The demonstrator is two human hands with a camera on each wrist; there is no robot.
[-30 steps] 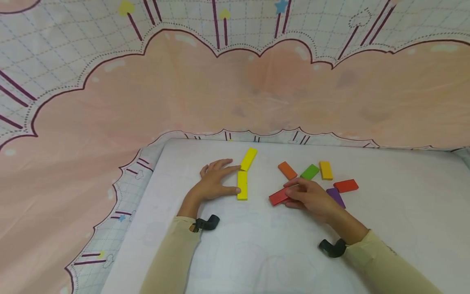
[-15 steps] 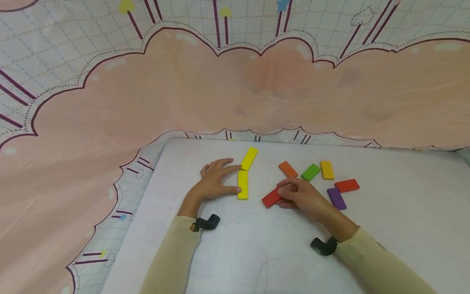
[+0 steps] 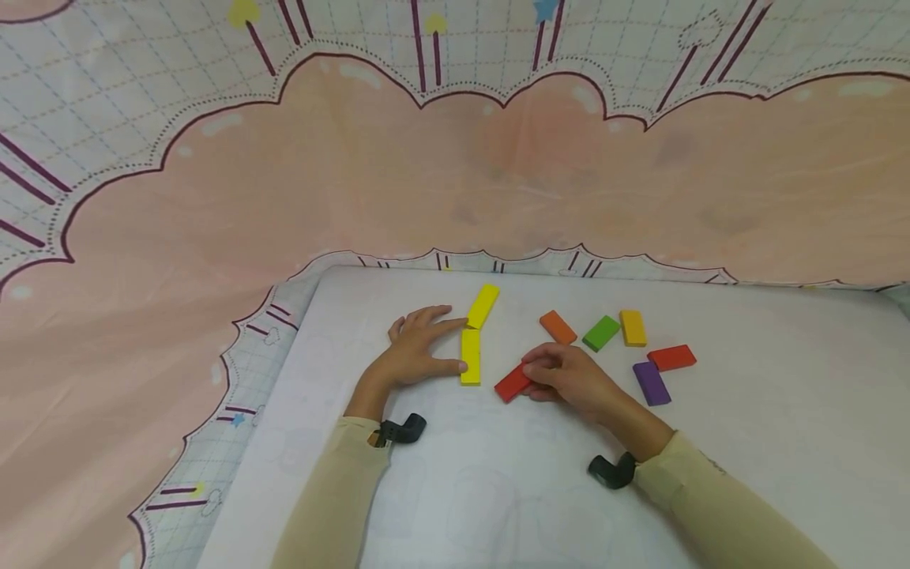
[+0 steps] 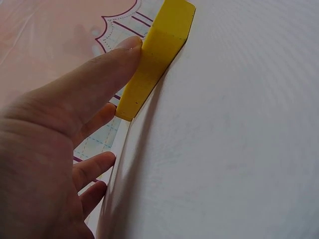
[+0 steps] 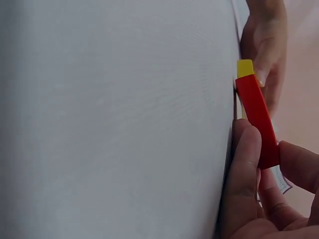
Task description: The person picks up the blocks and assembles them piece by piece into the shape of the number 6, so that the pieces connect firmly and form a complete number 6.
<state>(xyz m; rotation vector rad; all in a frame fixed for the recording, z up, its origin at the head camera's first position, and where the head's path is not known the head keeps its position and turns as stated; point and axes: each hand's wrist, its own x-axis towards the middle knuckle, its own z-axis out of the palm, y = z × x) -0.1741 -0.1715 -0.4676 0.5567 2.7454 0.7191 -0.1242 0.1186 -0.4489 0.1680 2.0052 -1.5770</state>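
My right hand (image 3: 572,379) pinches a red block (image 3: 513,383) by its right end, between thumb and fingers. In the right wrist view the red block (image 5: 256,119) tilts across a bit of yellow. My left hand (image 3: 412,348) rests beside two yellow blocks laid end to end. Its thumb touches the left side of the near yellow block (image 3: 471,359); its index fingertip is by the joint with the far yellow block (image 3: 483,307), which lies slanted. The left wrist view shows the thumb against a yellow block (image 4: 159,55), with the other fingers spread loosely.
To the right lie an orange block (image 3: 558,327), a green block (image 3: 601,333), an amber block (image 3: 633,328), another red block (image 3: 671,358) and a purple block (image 3: 652,384). They rest on the white tabletop (image 3: 441,490). A patterned curtain (image 3: 426,182) hangs behind.
My right hand has moved left with the red block, bringing it closer to the yellow blocks. The left hand and the yellow blocks have stayed in place.
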